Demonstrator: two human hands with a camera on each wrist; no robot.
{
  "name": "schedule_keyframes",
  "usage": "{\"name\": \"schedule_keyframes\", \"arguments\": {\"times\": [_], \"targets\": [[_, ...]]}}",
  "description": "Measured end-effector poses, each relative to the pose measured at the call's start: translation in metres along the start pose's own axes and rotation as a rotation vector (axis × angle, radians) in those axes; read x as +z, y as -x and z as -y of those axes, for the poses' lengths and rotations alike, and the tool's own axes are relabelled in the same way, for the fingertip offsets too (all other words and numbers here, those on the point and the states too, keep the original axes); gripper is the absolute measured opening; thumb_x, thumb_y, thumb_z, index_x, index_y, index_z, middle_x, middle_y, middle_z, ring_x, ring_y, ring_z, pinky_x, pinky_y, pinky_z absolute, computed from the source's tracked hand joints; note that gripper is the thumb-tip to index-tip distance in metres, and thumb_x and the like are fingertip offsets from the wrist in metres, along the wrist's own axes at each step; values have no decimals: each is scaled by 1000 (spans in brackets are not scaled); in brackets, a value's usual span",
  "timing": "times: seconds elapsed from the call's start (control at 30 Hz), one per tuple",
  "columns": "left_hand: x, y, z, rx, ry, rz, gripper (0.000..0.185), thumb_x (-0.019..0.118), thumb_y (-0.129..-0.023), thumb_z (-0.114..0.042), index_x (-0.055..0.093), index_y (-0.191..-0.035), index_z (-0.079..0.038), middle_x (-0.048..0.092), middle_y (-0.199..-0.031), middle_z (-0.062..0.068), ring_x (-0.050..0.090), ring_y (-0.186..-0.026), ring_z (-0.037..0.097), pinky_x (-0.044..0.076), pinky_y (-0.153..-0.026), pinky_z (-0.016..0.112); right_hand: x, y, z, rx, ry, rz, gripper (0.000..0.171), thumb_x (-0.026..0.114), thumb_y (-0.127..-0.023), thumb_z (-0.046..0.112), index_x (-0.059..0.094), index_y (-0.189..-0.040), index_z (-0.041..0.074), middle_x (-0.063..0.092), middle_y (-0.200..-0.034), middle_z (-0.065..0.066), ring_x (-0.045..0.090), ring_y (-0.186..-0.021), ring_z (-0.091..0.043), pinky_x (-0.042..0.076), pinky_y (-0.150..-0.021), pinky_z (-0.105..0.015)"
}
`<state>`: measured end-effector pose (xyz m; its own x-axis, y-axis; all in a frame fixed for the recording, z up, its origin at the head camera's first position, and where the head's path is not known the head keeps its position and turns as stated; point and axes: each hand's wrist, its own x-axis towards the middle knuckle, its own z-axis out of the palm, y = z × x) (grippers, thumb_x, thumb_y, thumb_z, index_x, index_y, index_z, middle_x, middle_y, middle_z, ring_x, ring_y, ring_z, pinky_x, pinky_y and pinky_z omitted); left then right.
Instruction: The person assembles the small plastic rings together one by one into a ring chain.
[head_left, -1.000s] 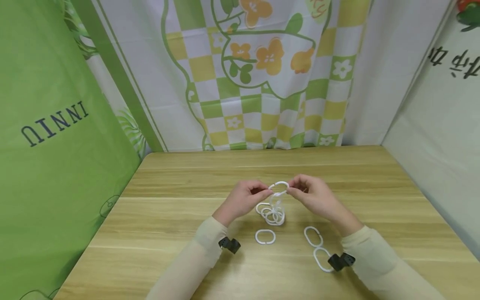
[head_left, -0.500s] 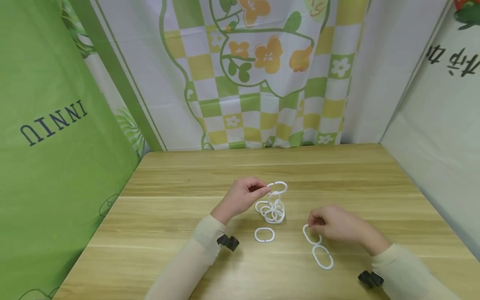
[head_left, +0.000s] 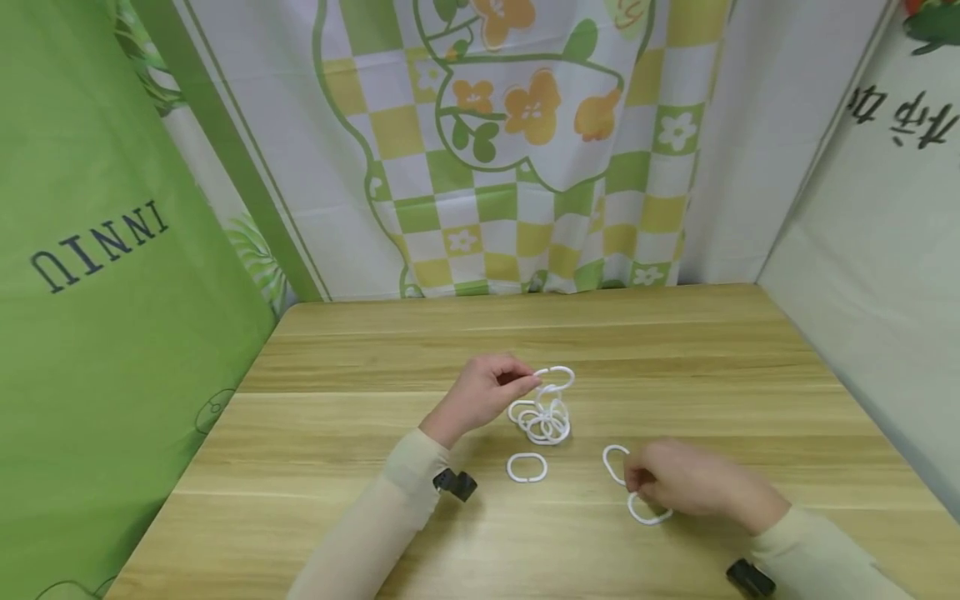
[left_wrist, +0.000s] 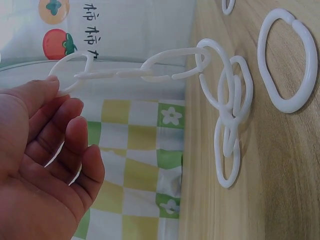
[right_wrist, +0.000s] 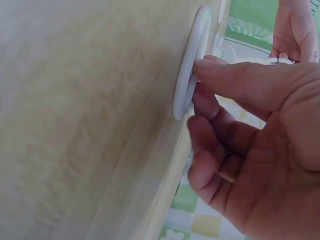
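Note:
My left hand pinches the top link of a white plastic chain between thumb and forefinger. Below it the other oval links hang down into a small heap on the table; the left wrist view shows the raised links hooked through each other. On the right, two loose white links lie end to end, a farther link and a nearer link. My right hand covers part of both and pinches the nearer one; in the right wrist view thumb and forefinger meet at that link's rim.
Another loose oval link with a small gap lies between the hands, in front of the heap. The wooden table meets a checked curtain behind, a green cloth at left and a white cloth at right.
My right hand has let go of the raised top link and come down, toward the near right, to the two loose links. The left hand still holds up the chain.

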<state>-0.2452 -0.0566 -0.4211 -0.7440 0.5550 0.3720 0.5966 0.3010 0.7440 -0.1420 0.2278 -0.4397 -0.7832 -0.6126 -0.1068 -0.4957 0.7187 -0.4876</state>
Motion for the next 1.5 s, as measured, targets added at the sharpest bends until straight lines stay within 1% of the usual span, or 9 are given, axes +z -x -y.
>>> {"name": "schedule_keyframes", "arguments": {"times": [0.07,0.17,0.27,0.37,0.6,0.77,1.0,1.23,1.5], "targets": [[0,0,0,-2,3,4,18,62,-87,-33,69,-86,-16,61,-78,-9,54,-64,8,46,-55,24,-1,-1,-2,7,-13,-28,19,68,-74,8,58,-74,23,51,-69,13,45,-62,-3,40,-54,-23],[0,0,0,-14,9,12,19,61,-87,-34,69,-87,-17,62,-78,-8,54,-64,8,46,-55,23,-4,1,-8,72,3,-50,19,72,-71,11,57,-74,21,49,-68,11,44,-62,-6,38,-54,-25],[-1,-1,0,-27,12,16,20,60,-87,-36,68,-88,-17,62,-77,-8,54,-64,9,46,-54,24,-5,5,-13,151,13,-26,20,74,-70,14,55,-74,20,48,-66,10,43,-60,-8,37,-53,-25],[-2,-1,1,-32,12,14,20,60,-87,-35,68,-88,-17,61,-77,-8,54,-63,9,46,-54,24,-5,7,-15,166,-1,4,18,71,-72,12,55,-73,20,49,-66,10,45,-59,-8,38,-52,-25],[-1,0,2,-18,-15,18,19,60,-87,-34,68,-88,-17,60,-77,-9,53,-63,8,46,-54,23,0,4,-14,101,54,-25,20,66,-76,10,52,-69,22,46,-62,14,42,-55,-3,37,-49,-22],[0,0,-1,1,-23,20,17,61,-87,-32,68,-88,-16,60,-76,-9,52,-62,7,45,-54,22,-6,-4,-11,88,-8,-59,15,64,-83,13,52,-76,19,47,-65,11,43,-56,-3,39,-49,-23],[6,-1,0,74,-76,35,12,63,-87,-26,68,-86,-16,57,-74,-10,50,-62,4,44,-54,20,-32,-24,11,-13,-102,-200,4,61,-87,11,60,-90,14,56,-75,7,51,-68,-5,45,-59,-24],[7,0,-6,69,-62,64,11,64,-86,-23,69,-88,-13,57,-74,-8,50,-62,4,44,-54,20,-48,-45,30,-105,-6,-366,7,63,-86,12,64,-90,18,58,-82,12,54,-75,-3,47,-65,-26],[8,2,-11,108,-91,99,11,63,-87,-24,68,-90,-14,56,-76,-10,49,-63,3,44,-54,19,-55,-58,37,-132,13,-439,5,61,-88,14,65,-91,17,61,-85,7,52,-71,-6,45,-60,-26]]}}
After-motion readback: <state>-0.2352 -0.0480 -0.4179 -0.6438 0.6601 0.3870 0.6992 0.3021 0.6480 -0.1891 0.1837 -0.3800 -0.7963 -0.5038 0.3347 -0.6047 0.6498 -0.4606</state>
